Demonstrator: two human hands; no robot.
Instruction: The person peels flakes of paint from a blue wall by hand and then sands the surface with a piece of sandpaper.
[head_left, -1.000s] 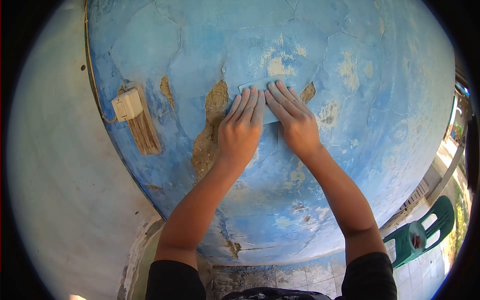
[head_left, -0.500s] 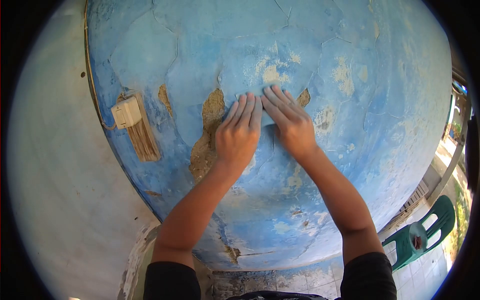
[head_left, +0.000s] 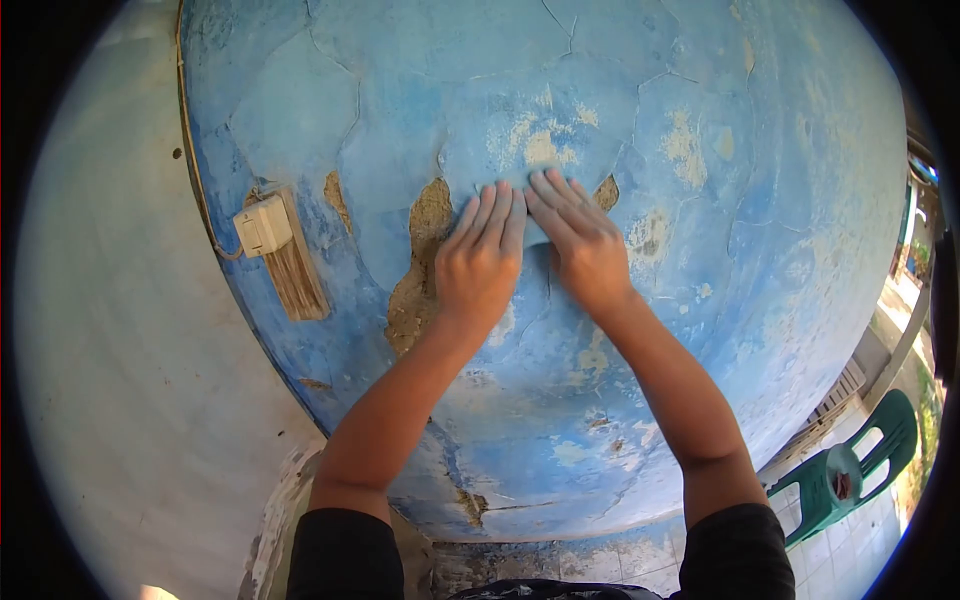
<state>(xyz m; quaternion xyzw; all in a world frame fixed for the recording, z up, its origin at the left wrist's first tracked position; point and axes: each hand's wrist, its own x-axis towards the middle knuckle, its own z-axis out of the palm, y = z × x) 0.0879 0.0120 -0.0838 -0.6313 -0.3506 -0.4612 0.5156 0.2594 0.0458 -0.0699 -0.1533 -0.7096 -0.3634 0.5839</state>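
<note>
My left hand [head_left: 480,255] lies flat against the blue wall [head_left: 670,330], fingers stretched upward and close together. Beside it my right hand [head_left: 582,232] is also flat, its fingers slanting up to the left. The fingertips of both hands nearly meet. Under them is a thin pale-blue sheet [head_left: 536,236], pressed to the wall and close to it in colour. Most of the sheet is covered by the fingers, and its material I cannot make out. Left of my left hand, a long patch of bare plaster [head_left: 425,245] shows; a smaller bare patch [head_left: 606,193] adjoins my right fingers.
A white light switch [head_left: 264,226] is mounted on a wooden block [head_left: 297,285] at the left, with a cable running up the wall corner. A green plastic chair [head_left: 835,480] stands on the tiled floor at lower right. Paint is cracked and flaking around the hands.
The view has shifted slightly, so the switch and wall corner appear a little further right. Both hands stay flat on the sheet in nearly the same place.
</note>
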